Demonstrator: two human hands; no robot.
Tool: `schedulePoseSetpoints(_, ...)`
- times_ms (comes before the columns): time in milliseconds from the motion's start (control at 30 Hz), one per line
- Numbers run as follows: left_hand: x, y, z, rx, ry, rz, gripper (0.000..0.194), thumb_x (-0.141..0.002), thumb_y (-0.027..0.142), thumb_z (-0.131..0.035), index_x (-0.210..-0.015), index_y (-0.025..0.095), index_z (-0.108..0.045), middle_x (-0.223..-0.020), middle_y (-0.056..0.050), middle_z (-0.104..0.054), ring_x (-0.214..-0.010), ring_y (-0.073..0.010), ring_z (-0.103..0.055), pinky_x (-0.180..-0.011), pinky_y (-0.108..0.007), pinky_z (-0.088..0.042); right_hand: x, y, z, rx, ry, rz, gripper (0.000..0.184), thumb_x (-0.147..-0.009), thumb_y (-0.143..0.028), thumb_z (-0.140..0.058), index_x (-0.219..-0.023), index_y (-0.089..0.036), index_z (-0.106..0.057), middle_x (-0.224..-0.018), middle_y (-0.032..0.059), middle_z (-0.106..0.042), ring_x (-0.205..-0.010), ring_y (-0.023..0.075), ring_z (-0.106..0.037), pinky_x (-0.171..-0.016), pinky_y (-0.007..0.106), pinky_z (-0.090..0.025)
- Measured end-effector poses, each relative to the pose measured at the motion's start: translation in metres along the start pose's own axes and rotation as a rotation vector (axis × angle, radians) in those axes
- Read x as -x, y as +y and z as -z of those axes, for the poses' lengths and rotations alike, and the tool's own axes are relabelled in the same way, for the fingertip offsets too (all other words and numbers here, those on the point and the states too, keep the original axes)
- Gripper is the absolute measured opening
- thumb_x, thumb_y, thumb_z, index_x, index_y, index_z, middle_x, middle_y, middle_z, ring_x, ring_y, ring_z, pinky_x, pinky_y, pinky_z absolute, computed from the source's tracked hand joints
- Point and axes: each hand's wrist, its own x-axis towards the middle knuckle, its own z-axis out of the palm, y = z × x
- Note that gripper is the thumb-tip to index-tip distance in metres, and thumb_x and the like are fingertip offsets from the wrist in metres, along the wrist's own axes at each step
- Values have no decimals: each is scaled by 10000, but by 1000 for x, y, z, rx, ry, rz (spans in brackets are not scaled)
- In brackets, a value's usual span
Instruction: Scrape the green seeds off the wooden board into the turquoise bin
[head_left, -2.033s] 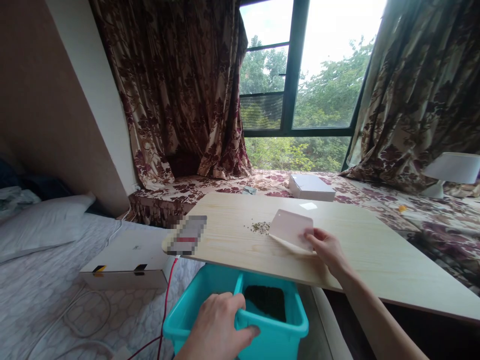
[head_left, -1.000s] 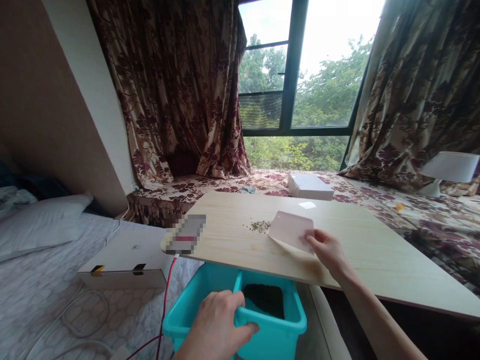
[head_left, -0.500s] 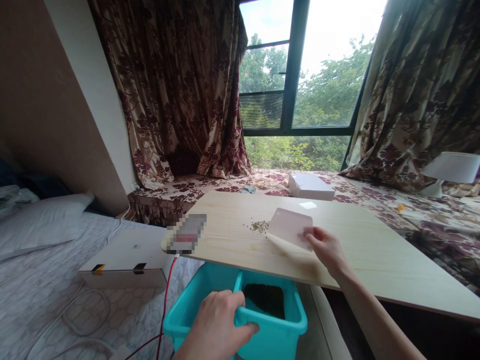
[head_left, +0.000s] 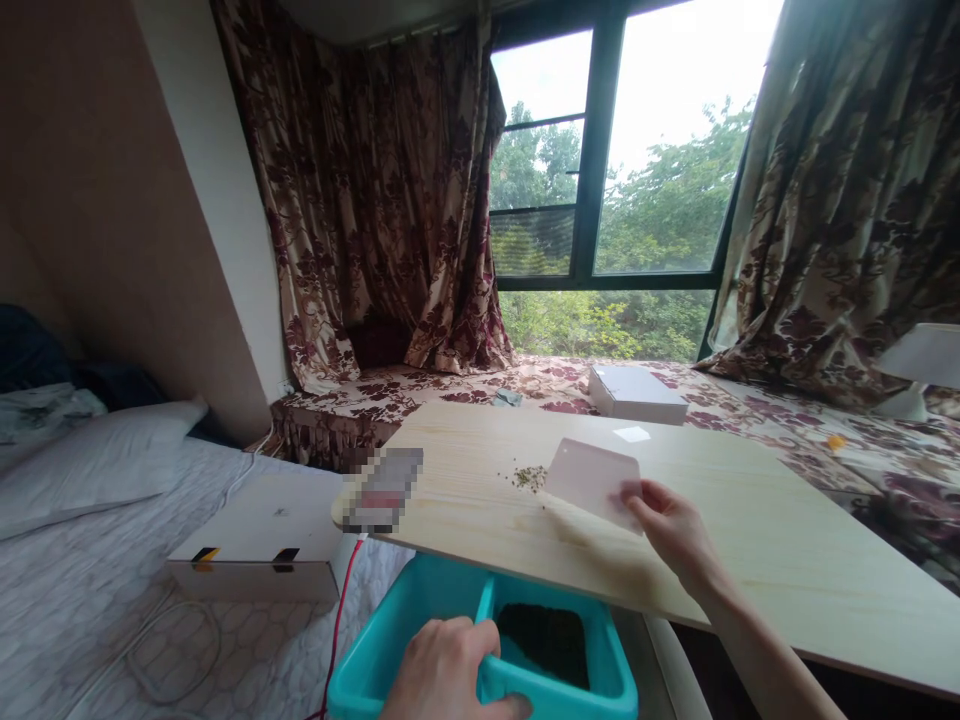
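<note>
My right hand (head_left: pixel 673 522) pinches one corner of a translucent plastic scraper card (head_left: pixel 589 480), held tilted over the light wooden tabletop (head_left: pixel 757 530). The card's left edge is beside a small scatter of brownish-green seeds or grains (head_left: pixel 529 478); whether it touches them I cannot tell. My left hand (head_left: pixel 450 668) is closed around the divider of a turquoise two-part bin (head_left: pixel 439 580), which sits below the table's front edge. Dark, fine material (head_left: pixel 547 640) lies in its right compartment. My left hand partly hides the left compartment.
A pixelated phone-like device (head_left: pixel 386 490) with a red cable (head_left: pixel 341 610) lies at the table's left end. Left of it, a white box (head_left: pixel 255 530) rests on the bed (head_left: pixel 112 560). Another white box (head_left: pixel 637 392) is on the window seat, with a lamp (head_left: pixel 922 360) at right.
The head view has tilted up slightly, so the scene sits lower in the frame. Both hands keep their grips; the card stays beside the grains with little visible movement.
</note>
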Motion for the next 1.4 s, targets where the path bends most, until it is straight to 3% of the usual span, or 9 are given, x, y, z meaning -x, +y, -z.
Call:
schedulePoseSetpoints(100,-5,-4,1,-27,-50,-2,210,-713,369,-684,-885,250,-663,-907,-33,-677,-886,-260,-611,-741,-302,-413,1,3,1,-6,-32,0,230,-643,-378,-617,-753,-192,-695,-744,72,-757,-717,256,-692,-597,319,-505)
schedulePoseSetpoints(300,-1,-2,0,-7,-14,-15,197,-700,359,-698,-861,252,-665,-898,-24,-675,-890,-250,-605,-760,-296,-412,-1,4,-1,18,33,-13,223,-621,-366,-613,-746,-198,-688,-732,67,-754,-716,248,-687,-619,311,-503)
schedulePoseSetpoints(500,1,0,-4,1,11,33,169,-694,336,-661,-832,241,-638,-908,-17,-663,-906,-235,-584,-817,-298,-394,-2,-3,-14,7,1,28,222,-650,-350,-587,-745,-179,-692,-753,79,-753,-705,239,-682,-602,311,-496)
schedulePoseSetpoints(933,3,-5,-8,67,84,-19,162,-679,348,-660,-792,240,-619,-858,-10,-646,-871,-237,-581,-781,-295,-382,-2,-7,-18,2,-56,49,243,-679,-388,-597,-727,-168,-688,-740,85,-747,-686,224,-669,-588,302,-484)
schedulePoseSetpoints(1233,8,0,-1,83,103,6,131,-697,333,-638,-766,235,-584,-840,-4,-637,-870,-220,-576,-746,-277,-352,7,6,-1,-43,-24,30,269,-628,-411,-654,-765,-182,-691,-790,83,-754,-735,239,-683,-632,312,-507)
schedulePoseSetpoints(1400,9,2,1,74,90,-5,123,-704,330,-623,-763,235,-573,-846,-12,-632,-871,-226,-572,-732,-284,-344,13,6,-4,-66,-41,-20,277,-633,-420,-645,-780,-189,-689,-806,79,-757,-782,245,-692,-688,321,-520)
